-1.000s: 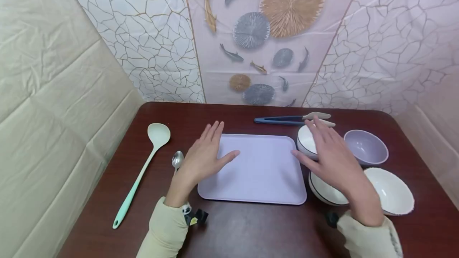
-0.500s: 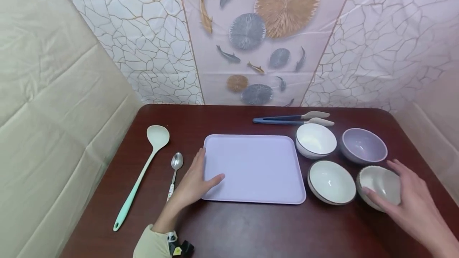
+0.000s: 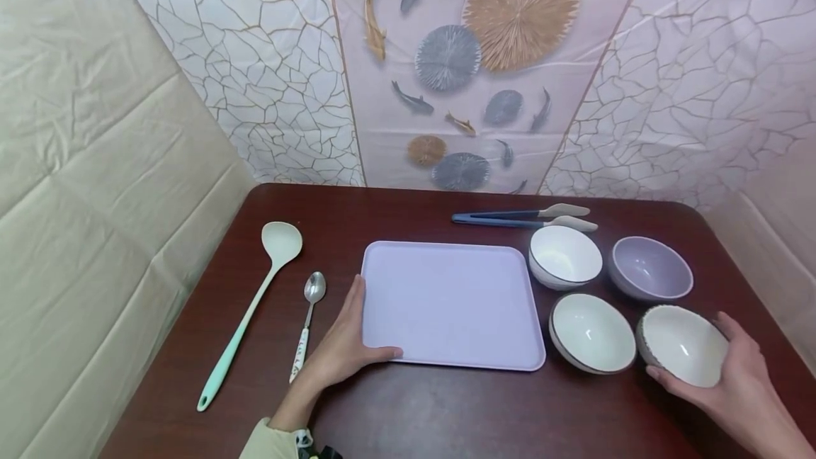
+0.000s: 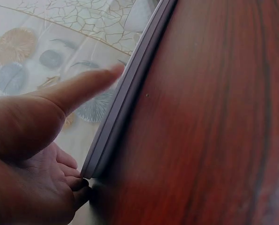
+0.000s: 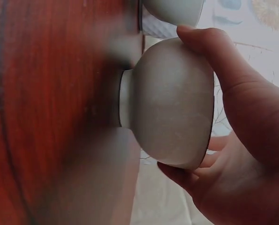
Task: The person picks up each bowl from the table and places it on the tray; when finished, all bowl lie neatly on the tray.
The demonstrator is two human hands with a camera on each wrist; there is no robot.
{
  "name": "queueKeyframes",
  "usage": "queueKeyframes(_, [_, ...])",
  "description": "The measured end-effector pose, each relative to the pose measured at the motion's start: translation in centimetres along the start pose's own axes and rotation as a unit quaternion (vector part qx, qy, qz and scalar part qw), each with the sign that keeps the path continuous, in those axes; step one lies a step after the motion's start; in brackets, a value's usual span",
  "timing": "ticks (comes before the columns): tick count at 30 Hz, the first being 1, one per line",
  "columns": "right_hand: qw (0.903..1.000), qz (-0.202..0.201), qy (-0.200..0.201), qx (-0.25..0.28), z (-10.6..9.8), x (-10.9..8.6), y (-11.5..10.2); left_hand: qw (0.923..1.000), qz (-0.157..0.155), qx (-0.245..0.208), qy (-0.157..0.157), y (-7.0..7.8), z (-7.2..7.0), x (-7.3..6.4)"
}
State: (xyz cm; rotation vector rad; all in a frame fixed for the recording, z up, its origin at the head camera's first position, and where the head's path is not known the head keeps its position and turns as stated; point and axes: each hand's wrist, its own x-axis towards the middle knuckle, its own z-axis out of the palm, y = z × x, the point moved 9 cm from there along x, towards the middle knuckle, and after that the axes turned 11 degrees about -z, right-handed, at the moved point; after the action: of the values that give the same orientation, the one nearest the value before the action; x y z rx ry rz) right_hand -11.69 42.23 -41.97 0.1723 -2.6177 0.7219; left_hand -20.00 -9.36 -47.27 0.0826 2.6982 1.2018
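In the head view my left hand [image 3: 341, 349] is at the front left corner of a pale lilac tray [image 3: 454, 303]. Its thumb lies along the front edge and its straight fingers lie at the left side. The left wrist view has the fingertips touching the tray's rim [image 4: 123, 96]. At the far right, my right hand [image 3: 733, 381] holds a white bowl with a dark, uneven rim [image 3: 683, 346], thumb on one side and fingers on the other. The right wrist view gives the bowl's rounded outside [image 5: 172, 105] between them; whether its foot touches the table cannot be told.
Beside the held bowl stand a white bowl [image 3: 593, 333], another white bowl [image 3: 564, 256] behind it, and a lilac bowl [image 3: 652, 268]. Blue tongs [image 3: 497, 219] lie at the back. A green-handled ladle [image 3: 245, 317] and a metal spoon [image 3: 309, 317] lie left of the tray.
My right hand has moved from above the bowls out to the right and taken hold of the rightmost white bowl. The left hand has come down to the tray's front left corner.
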Motion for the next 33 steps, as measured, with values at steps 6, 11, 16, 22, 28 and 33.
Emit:
queueKeyframes(6, [0.9988,0.047,-0.003,0.010,0.0,-0.7,1.1,0.9999,0.011,-0.003,-0.006,-0.1,0.0,0.1])
queueKeyframes(11, [0.9965,0.079,0.001,0.025,0.0,-1.0,1.7,0.9997,0.009,-0.008,-0.022,-0.3,0.1,0.2])
queueKeyframes(16, [0.9929,0.117,-0.007,0.015,0.2,-1.5,2.2,0.9994,0.009,-0.016,-0.028,-0.6,0.2,0.2])
queueKeyframes(22, [0.9906,0.137,-0.004,-0.003,-0.3,-1.5,2.1,0.9989,0.019,-0.021,-0.038,-0.7,0.3,0.2])
queueKeyframes(28, [0.9886,0.150,-0.002,-0.014,-1.0,-1.3,1.7,0.9987,0.026,-0.016,-0.039,-0.5,0.3,0.0])
queueKeyframes(33, [0.9902,0.139,0.013,-0.007,-2.1,-1.0,0.6,0.9986,0.029,-0.010,-0.043,-0.4,0.2,0.0])
